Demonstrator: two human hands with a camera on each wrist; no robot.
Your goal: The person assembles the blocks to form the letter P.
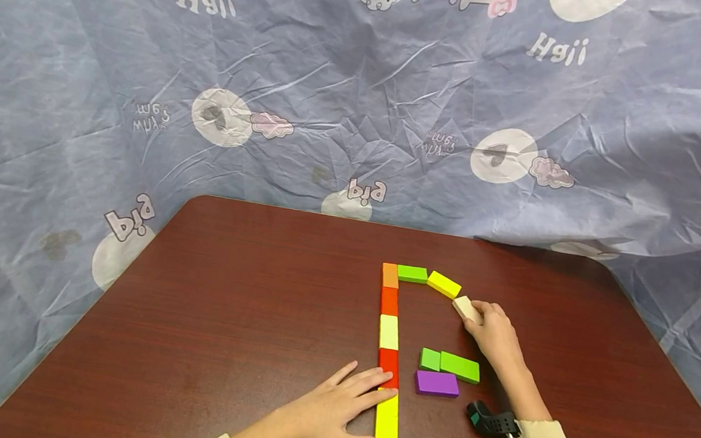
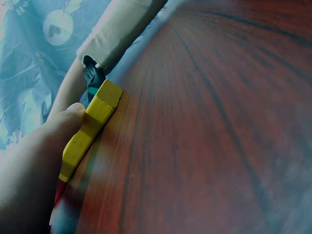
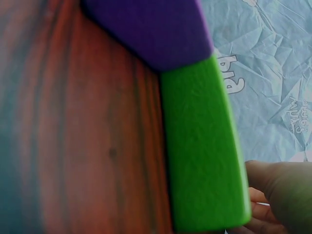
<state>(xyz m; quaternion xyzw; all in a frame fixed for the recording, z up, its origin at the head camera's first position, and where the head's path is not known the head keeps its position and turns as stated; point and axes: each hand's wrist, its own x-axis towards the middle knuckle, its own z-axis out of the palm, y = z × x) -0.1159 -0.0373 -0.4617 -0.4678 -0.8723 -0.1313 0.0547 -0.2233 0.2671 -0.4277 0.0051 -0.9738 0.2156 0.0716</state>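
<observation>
While pinching cream block [image 1: 464,307] in right grip [image 1: 495,336] between column [image 1: 388,332] and tabletop's right edge [image 1: 651,363], resting left grip [image 1: 340,406], released, on column. Seemingly laid: column, far-end bend [image 1: 443,284]; left over: green blocks [image 1: 460,368], purple block [image 1: 437,384].

Dark red-brown table [image 1: 242,307]; coloured blocks [image 1: 390,302] on surface, some end-to-end.
</observation>
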